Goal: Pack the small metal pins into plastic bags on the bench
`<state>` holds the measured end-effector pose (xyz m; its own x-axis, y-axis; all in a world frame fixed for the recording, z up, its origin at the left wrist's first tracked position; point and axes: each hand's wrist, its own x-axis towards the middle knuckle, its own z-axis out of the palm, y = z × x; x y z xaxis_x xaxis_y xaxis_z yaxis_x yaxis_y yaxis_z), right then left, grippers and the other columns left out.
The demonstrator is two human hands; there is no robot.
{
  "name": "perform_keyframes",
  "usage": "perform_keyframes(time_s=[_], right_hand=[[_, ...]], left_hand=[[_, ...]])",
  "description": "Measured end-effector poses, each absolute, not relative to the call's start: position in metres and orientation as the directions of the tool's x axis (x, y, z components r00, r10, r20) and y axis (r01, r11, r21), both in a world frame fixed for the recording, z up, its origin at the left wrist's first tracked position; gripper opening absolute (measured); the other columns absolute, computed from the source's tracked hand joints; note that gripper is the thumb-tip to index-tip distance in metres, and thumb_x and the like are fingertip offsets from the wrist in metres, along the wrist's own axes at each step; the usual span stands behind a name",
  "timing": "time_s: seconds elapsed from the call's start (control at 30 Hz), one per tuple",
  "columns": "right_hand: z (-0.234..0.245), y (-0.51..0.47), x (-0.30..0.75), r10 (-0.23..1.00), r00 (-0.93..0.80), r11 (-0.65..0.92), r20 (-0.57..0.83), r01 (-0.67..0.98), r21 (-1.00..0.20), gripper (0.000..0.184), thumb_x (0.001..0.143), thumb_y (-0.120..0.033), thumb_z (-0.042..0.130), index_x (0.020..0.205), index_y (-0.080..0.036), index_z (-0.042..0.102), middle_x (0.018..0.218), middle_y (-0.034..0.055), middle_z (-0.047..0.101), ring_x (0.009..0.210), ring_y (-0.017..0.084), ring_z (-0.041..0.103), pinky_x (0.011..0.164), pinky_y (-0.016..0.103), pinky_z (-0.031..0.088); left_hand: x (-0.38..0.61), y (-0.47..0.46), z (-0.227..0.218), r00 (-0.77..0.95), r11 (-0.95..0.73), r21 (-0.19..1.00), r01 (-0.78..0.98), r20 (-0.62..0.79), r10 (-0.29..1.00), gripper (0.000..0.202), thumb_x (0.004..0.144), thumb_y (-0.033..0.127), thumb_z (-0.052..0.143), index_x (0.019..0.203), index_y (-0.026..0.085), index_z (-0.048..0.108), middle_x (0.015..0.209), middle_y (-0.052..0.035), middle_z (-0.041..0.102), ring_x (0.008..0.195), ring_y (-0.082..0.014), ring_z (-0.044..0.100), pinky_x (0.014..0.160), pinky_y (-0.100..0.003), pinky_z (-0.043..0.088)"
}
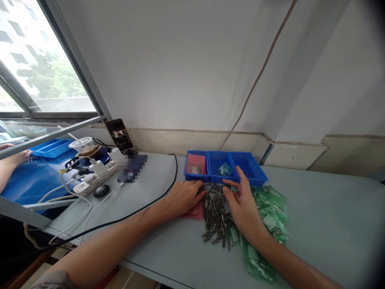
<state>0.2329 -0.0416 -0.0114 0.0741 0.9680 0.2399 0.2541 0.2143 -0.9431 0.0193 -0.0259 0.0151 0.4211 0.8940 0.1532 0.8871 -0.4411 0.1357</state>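
A loose pile of small bolt-like metal pins (214,214) lies on the table between my two hands. My left hand (184,197) rests at the pile's left edge, over a pink bag (195,212); its thumb and fingers are apart, with the fingertips touching or close to the pins. On the other side, my right hand (245,206) hovers by the pile's upper right, index finger stretched up and thumb apart. Nothing shows in its fingers. Green plastic bags (270,214) with metal parts inside lie under and beside my right forearm.
Behind the pile stand three joined blue bins: the left bin (187,176) holds a pink packet, the middle bin (212,160) a small clear bag. A black cable (141,208) crosses under my left forearm. Leftward are a phone (119,134), power strip (99,176), cup (82,143) and another person's hand (16,156).
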Motion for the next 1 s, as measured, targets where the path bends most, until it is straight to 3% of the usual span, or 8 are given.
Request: perform_keyframes(time_s=[0.17, 0.33, 0.67, 1.0], right_hand=[[-0.003, -0.045, 0.231, 0.935, 0.102, 0.306, 0.339, 0.248, -0.919, 0.069, 0.1, -0.039, 0.063, 0.163, -0.029, 0.036, 0.144, 0.0157, 0.056, 0.108, 0.028, 0.07, 0.081, 0.042, 0.065], [0.002, -0.046, 0.229, 0.931, 0.095, 0.317, 0.352, 0.267, -0.91, 0.054, 0.098, -0.037, 0.064, 0.149, -0.027, 0.049, 0.139, 0.0147, 0.056, 0.104, 0.027, 0.068, 0.077, 0.041, 0.065], [-0.004, -0.044, 0.23, 0.939, 0.044, 0.313, 0.342, 0.308, -0.898, 0.044, 0.102, -0.043, 0.059, 0.142, -0.028, 0.05, 0.14, 0.0128, 0.051, 0.103, 0.025, 0.064, 0.078, 0.041, 0.061], [-0.001, -0.044, 0.229, 0.937, -0.023, 0.335, 0.349, 0.347, -0.876, 0.032, 0.103, -0.039, 0.056, 0.134, -0.028, 0.055, 0.138, 0.0102, 0.052, 0.102, 0.023, 0.064, 0.086, 0.042, 0.059]], left_hand=[[0.02, -0.025, 0.014, 0.407, -0.426, 0.153, 0.892, 0.143, 0.902, 0.031, 0.109, 0.051, 0.054, 0.115, 0.022, 0.064, 0.108, -0.0058, 0.08, 0.091, -0.0272, 0.078, 0.072, -0.031, 0.052], [0.019, -0.023, 0.013, 0.414, -0.432, 0.135, 0.892, 0.142, 0.899, 0.029, 0.112, 0.045, 0.048, 0.123, 0.023, 0.064, 0.111, -0.0067, 0.08, 0.093, -0.0271, 0.078, 0.074, -0.032, 0.053], [0.017, -0.022, 0.013, 0.427, -0.446, 0.133, 0.885, 0.15, 0.892, 0.027, 0.112, 0.041, 0.048, 0.118, 0.023, 0.066, 0.105, -0.0049, 0.08, 0.09, -0.0267, 0.077, 0.071, -0.031, 0.051], [0.015, -0.02, 0.01, 0.444, -0.467, 0.157, 0.87, 0.16, 0.881, 0.028, 0.112, 0.045, 0.05, 0.113, 0.022, 0.066, 0.103, -0.0043, 0.079, 0.087, -0.0247, 0.076, 0.069, -0.03, 0.049]])
